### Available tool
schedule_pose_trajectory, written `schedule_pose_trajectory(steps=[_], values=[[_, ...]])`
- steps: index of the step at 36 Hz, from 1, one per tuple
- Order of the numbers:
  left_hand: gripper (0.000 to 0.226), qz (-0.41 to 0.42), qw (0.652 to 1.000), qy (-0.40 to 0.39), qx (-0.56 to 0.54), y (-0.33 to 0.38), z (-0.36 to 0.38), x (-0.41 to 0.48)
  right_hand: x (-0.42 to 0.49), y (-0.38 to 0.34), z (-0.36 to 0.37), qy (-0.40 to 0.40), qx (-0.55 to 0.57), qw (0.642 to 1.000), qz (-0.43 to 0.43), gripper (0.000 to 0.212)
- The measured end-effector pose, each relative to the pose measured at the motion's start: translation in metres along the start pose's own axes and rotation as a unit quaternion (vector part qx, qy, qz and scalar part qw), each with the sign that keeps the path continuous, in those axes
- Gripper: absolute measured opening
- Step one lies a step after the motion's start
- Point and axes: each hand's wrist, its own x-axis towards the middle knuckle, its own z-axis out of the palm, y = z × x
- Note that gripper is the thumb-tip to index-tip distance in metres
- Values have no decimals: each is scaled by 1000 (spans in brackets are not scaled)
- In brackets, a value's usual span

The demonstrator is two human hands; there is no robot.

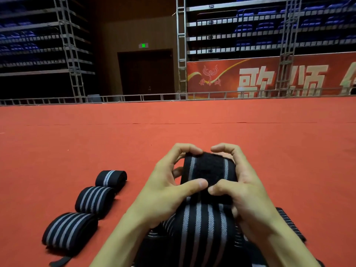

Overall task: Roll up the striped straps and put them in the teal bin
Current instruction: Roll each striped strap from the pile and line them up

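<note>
Pinching striped strap [209,174] | left hand [165,191] | right hand [248,191] | centred between grips

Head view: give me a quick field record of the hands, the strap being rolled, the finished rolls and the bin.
left hand: grips the partly rolled strap from its left side
right hand: grips the same strap from the right
unrolled tail: runs down toward the camera
loose straps: lie beneath the forearms
finished rolls: far roll, middle roll, near roll, in a row on the red carpet, left of the hands
teal bin: not in view
</note>
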Motion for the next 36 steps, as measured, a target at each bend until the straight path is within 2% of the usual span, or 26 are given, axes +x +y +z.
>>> schedule_pose_trajectory(steps=[7,10,14,17,21,28,31,36], values=[[56,38,998,37,47,-3,-1,2,0,-1,1,-10,24,999,22,40],[60,39,998,35,44,-4,-1,3,-1,-2,2,7,-38,999,-5,29],[52,36,997,42,55,-5,2,2,-1,-3,-1,9,-90,995,-49,31],[48,1,1000,5,16,-3,0,0,-2,-3,-2,17,-104,992,-65,39],[41,-50,998,-39,-6,-2,-1,-2,-2,-3,-3,13,-59,997,-56,37],[36,-4,999,-34,-29,0,-4,0,-1,-3,-4,2,-5,1000,11,46],[37,13,999,-24,-30,-3,-3,2,0,-5,-5,6,-3,999,32,39],[39,34,999,-3,42,-10,0,4,-2,-11,-7,20,-22,999,32,37]])
